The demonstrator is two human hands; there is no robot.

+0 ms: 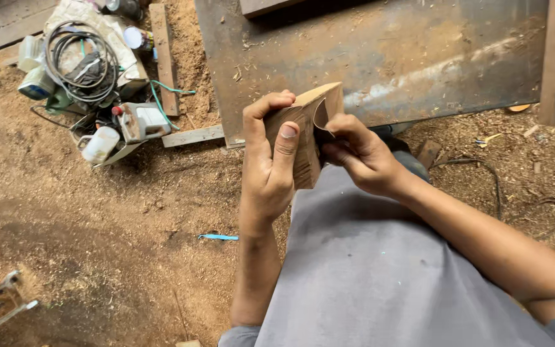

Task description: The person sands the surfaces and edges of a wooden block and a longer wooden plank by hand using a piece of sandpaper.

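Observation:
My left hand (266,166) grips a small block of light brown wood (306,132), with the thumb laid up its near face and the fingers curled over its top edge. My right hand (358,154) pinches a bent piece of sandpaper (322,120) against the block's right side. Both hands are held above my lap, which is covered by a grey garment (367,263).
The floor (97,218) is thick with sawdust. A rusty metal sheet (380,58) lies ahead. At upper left sit coiled cables (79,59), a power tool (139,122), a white cup (99,144) and cans. A blue pen-like thing (218,237) lies near my left forearm.

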